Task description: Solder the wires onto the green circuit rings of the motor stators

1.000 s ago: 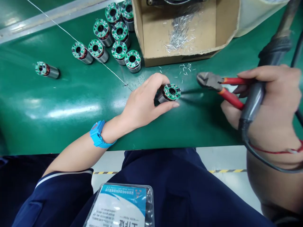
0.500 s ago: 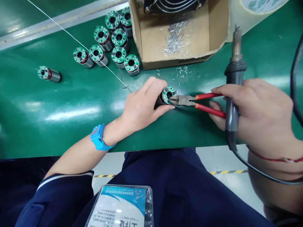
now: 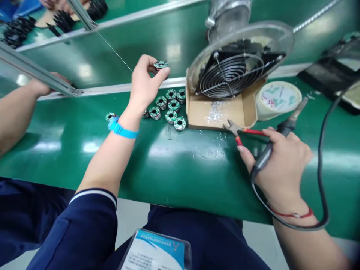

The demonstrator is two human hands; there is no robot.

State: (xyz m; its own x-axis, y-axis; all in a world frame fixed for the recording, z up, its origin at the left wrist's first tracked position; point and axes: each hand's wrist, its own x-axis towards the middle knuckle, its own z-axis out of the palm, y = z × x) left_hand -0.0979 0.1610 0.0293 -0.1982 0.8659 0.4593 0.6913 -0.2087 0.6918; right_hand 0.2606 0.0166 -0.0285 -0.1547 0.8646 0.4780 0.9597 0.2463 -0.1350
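My left hand [image 3: 144, 82] is raised above the back of the green bench, closed around a small cylindrical motor part whose green ring-shaped circuit board [image 3: 161, 65] faces up. Below it stand several similar motor parts [image 3: 171, 116] in a cluster. In my right hand [image 3: 281, 161] are red-handled diagonal cutters [image 3: 234, 129], jaws parted at the front edge of the cardboard box [image 3: 194, 116]. The same hand also holds a soldering iron [image 3: 281, 129], its tip pointing up and to the right. Cut wire bits [image 3: 215, 112] lie in the box.
A round fan with a wire guard [image 3: 230, 77] hangs over the box. A large tape roll [image 3: 278, 98] stands right of it. The iron's black cable [image 3: 320, 180] loops at the right. Another person's arm [image 3: 19, 108] reaches in at the left, beside a metal post [image 3: 42, 71].
My left hand has lifted the motor part away from the cutters, up and back. The cutters have opened and moved toward the box. The view has tilted up, showing more of the fan.
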